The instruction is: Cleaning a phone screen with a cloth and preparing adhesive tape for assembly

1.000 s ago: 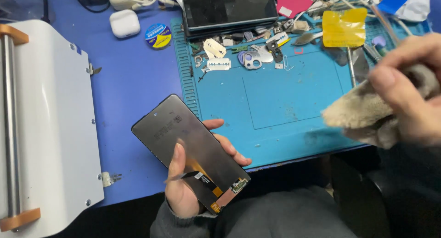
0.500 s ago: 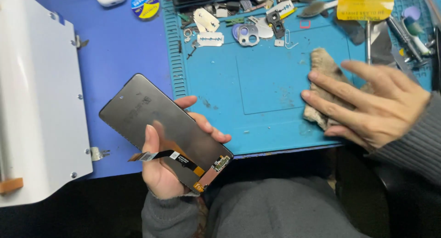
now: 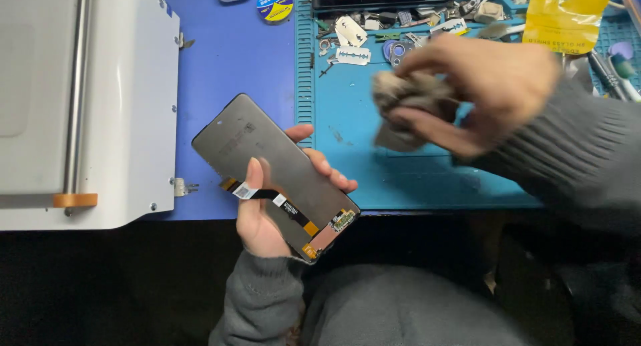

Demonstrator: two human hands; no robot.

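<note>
Razor blades [image 3: 351, 43] beyond cloth [image 3: 407, 105], white machine [image 3: 87, 99] leftward.

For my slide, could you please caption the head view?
Left hand holds a phone screen panel; right hand grips a crumpled cloth.

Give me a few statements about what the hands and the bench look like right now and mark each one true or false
1. The left hand holds a dark phone screen panel with a ribbon cable across its back. True.
2. The right hand is empty. False: it grips a crumpled greyish cloth.
3. The cloth is pressed against the screen panel. False: it is apart from the panel, above the teal work mat.
4. Razor blades lie on the mat near its far edge. True.
5. A white machine stands to the right of the mat. False: it stands at the left, on the blue surface.
</note>
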